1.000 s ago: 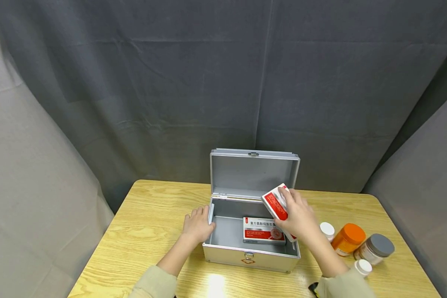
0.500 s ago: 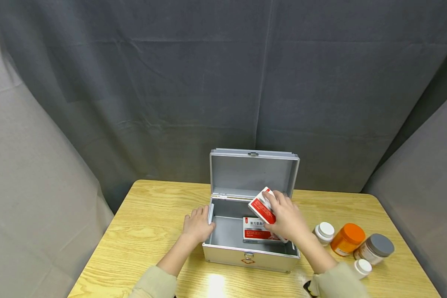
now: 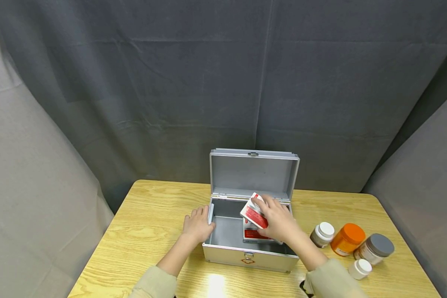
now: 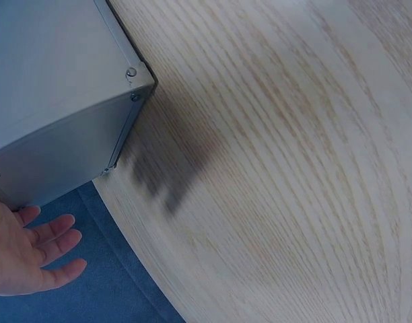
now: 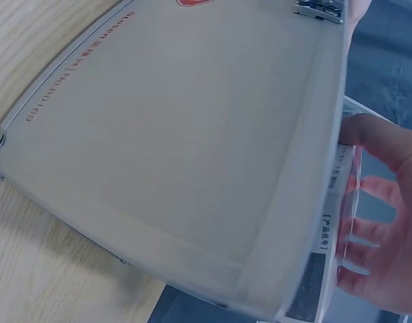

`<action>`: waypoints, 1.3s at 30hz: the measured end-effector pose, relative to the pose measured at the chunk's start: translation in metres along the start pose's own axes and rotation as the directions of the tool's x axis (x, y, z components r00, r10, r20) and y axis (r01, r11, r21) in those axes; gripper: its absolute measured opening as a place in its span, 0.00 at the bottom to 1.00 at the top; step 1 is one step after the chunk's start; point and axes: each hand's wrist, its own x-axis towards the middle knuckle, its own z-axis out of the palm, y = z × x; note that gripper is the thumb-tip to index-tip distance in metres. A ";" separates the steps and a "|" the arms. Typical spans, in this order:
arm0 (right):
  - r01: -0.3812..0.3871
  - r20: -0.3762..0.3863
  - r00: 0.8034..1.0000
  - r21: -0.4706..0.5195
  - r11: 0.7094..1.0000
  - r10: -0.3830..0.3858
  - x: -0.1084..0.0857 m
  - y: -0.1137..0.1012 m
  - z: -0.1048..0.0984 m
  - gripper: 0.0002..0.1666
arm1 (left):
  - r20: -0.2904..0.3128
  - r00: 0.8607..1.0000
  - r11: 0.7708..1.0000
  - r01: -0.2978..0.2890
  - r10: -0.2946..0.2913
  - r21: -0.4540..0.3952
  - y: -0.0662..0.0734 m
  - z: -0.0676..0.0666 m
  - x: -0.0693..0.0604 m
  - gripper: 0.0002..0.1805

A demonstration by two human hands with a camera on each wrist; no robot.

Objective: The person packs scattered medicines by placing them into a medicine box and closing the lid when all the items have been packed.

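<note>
1. Here's the right hand (image 3: 279,219), fingers bent around a red-and-white carton (image 3: 254,212), thumb on one side and the other fingers opposite, gripping it at a tilt over the open metal case (image 3: 227,258).
2. Below it, a second carton (image 3: 256,235) lies inside the case, partly hidden by the first; whether the two touch, I can't tell from here.
3. The left hand (image 3: 198,224) rests at the case's left wall, fingers relaxed, slightly spread, gripping nothing.
4. The lid (image 3: 253,171) stands raised at the back.
5. Over to the right on the worktop (image 3: 164,207): a white-capped bottle (image 3: 322,234), then an orange bottle (image 3: 348,240), then a grey-lidded jar (image 3: 374,248), all close together.
6. And a smaller white-capped bottle (image 3: 359,269) stands just in front of that jar, nearer the person.
</note>
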 end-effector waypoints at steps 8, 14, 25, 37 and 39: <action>0.066 0.079 0.995 0.005 0.998 -0.066 -0.001 0.003 0.010 0.52 | -0.005 1.000 1.000 0.002 -0.002 0.002 0.000 0.000 0.000 0.32; 0.099 0.151 0.983 0.036 0.994 -0.103 -0.001 0.005 0.016 0.53 | -0.006 1.000 1.000 0.000 0.000 -0.006 0.000 -0.001 0.000 0.32; 0.202 0.213 0.955 0.042 0.978 -0.207 0.000 0.011 0.026 0.52 | -0.008 1.000 1.000 -0.003 0.003 -0.013 0.000 -0.001 0.000 0.32; 0.234 0.254 0.938 0.035 0.972 -0.235 0.003 0.019 0.032 0.51 | -0.003 1.000 1.000 -0.007 0.007 -0.016 0.000 -0.001 0.000 0.32; 0.241 0.259 0.936 0.028 0.970 -0.240 0.003 0.020 0.033 0.51 | -0.003 1.000 1.000 -0.008 0.008 -0.018 0.000 -0.001 0.000 0.32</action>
